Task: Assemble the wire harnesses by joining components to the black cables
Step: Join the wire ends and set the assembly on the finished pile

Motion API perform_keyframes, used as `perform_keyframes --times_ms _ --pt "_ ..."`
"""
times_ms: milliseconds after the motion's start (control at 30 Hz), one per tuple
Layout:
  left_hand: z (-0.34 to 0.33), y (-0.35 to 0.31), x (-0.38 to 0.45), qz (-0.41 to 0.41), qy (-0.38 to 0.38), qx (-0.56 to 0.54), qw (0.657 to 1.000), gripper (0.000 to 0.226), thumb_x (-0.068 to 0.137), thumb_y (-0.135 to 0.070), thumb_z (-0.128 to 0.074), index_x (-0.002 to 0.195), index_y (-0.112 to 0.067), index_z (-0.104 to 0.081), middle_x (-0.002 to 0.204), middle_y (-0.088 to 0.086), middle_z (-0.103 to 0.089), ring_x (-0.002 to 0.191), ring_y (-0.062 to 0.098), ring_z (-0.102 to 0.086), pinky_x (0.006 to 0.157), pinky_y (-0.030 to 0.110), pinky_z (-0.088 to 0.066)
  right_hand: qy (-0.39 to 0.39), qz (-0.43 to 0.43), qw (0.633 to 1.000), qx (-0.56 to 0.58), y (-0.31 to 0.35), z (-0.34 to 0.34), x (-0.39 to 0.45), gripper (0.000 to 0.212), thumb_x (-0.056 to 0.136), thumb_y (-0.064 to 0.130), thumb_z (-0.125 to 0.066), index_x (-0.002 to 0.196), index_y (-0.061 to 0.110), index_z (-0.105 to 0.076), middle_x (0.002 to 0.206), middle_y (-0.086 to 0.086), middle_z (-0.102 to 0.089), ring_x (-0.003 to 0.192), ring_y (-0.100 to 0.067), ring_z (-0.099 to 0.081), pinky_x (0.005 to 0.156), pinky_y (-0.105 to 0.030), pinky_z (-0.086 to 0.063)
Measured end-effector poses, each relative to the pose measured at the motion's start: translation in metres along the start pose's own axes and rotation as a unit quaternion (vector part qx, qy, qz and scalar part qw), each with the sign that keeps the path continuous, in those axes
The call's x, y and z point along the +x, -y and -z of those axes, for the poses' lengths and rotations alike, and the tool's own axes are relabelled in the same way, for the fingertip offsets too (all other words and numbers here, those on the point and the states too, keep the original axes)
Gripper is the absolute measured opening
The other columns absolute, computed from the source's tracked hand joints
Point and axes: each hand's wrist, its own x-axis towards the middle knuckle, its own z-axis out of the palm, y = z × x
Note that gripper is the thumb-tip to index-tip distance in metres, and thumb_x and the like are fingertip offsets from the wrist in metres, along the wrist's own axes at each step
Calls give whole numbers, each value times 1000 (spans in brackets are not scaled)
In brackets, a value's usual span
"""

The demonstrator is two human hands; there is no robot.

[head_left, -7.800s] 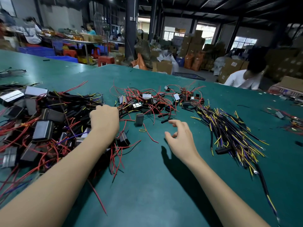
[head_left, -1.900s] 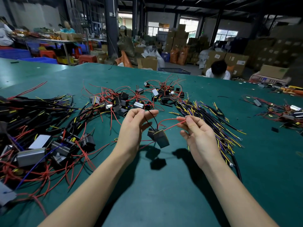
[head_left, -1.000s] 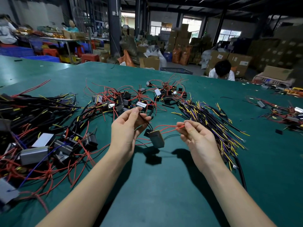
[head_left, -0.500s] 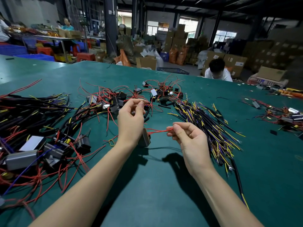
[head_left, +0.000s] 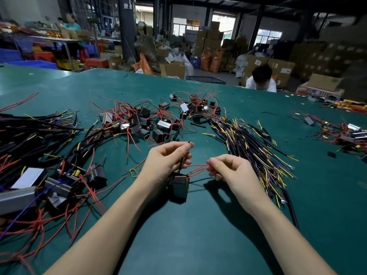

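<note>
Green table carries heaps of wired parts: big tangle of black cables far left, loose black modules with red leads centre, striped cable bundle right. Left hand pinches a thin black wire; small black module hangs beneath it. Right hand pinches that module's red leads.
</note>
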Motion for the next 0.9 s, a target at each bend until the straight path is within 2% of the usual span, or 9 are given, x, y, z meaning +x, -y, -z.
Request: perform_keyframes --times_ms 267,367,467,567,633,667,733,800,900 --pt "-3 3 -3 -23 -19 35 999 8 83 -18 -70 84 -11 -75 61 -2 -61 50 8 -50 49 13 -41 -41 22 999 -22 4 -2 0 15 88 5 -63 75 3 -70 61 1 -68 51 -4 -55 51 -13 -43" --pt "-6 3 -4 -34 -17 56 998 7 82 -18 -71 79 -13 -75 57 -4 -58 48 8 -44 48 14 -37 -44 19 999 -22 7 1 -2 16 88 7 -64 73 6 -71 62 0 -69 52 -5 -56 52 -14 -44" --pt "-7 3 -5 -36 -8 64 997 9 83 -18 -71 79 -12 -75 56 -5 -54 48 10 -37 47 16 -32 -42 -19 999 28 6 4 -3 16 88 10 -64 74 8 -71 65 -2 -70 57 -8 -58 57 -16 -46" --pt "-8 3 -6 -48 -4 94 994 10 83 -20 -71 79 -13 -75 56 -6 -54 50 9 -38 48 14 -32 -29 -44 998 32 10 4 -3 14 88 12 -64 78 8 -71 69 -3 -70 59 -10 -59 59 -18 -46" --pt "-10 3 -7 -54 -9 111 992 10 83 -21 -71 76 -14 -75 56 -7 -56 48 6 -39 46 12 -32 -37 -2 996 -85 15 5 -5 9 88 16 -66 83 12 -71 75 -3 -72 58 -6 -62 56 -12 -44" --pt "-11 3 -7 -57 -11 117 991 11 84 -20 -71 76 -14 -75 56 -7 -56 46 4 -39 45 12 -32 -55 44 983 -168 19 6 -6 4 87 20 -68 87 17 -70 76 0 -71 59 -3 -61 57 -10 -43" --pt "-13 4 -7 -68 -8 131 989 11 85 -17 -70 76 -12 -75 55 -9 -58 45 0 -41 46 10 -33 -80 158 940 -292 26 3 -8 10 84 25 -70 94 27 -68 77 10 -67 65 -2 -59 61 -9 -40" --pt "-14 3 -8 -81 10 139 987 10 86 -13 -68 78 -12 -74 56 -10 -59 48 -2 -46 50 9 -36 -69 225 922 -308 30 -5 -10 11 84 21 -72 94 24 -70 78 12 -65 70 -4 -58 63 -8 -39" --pt "-12 2 -8 -92 36 152 983 10 86 -8 -67 81 -12 -74 57 -12 -63 53 -6 -52 56 8 -39 -69 225 938 -256 27 -14 -10 3 83 12 -71 83 14 -72 71 10 -68 67 -4 -60 63 -8 -40"
